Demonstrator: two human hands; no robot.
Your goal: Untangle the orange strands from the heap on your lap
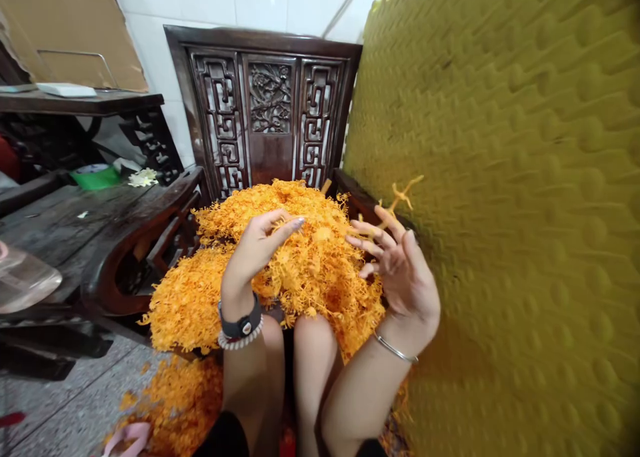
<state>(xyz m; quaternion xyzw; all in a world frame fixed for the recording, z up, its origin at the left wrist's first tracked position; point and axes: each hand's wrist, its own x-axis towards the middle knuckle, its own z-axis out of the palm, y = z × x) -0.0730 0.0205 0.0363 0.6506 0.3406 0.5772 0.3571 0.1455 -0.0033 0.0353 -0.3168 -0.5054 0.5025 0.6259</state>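
Observation:
A large heap of orange, curly, branching plastic-looking pieces (pixel 310 264) fills the seat in front of my knees. Over its middle is my left hand (pixel 257 244), thumb and forefinger tips brought together; whatever lies between them is hidden. On the right, my right hand (pixel 400 264) is raised with its palm turned inward and fingers spread. Just beyond its fingertips a branching orange piece (pixel 406 194) shows against the yellow-green mat; I cannot tell whether it touches the fingers or is in the air.
Carved dark wooden chair back (pixel 270 157) rises behind the heap. A yellow-green textured mat (pixel 510 197) walls off the right side. To the left stands a wooden bench (pixel 45 224) with a green roll (pixel 97 176) and a clear container (pixel 25 280). More orange pieces (pixel 175 394) lie on the floor.

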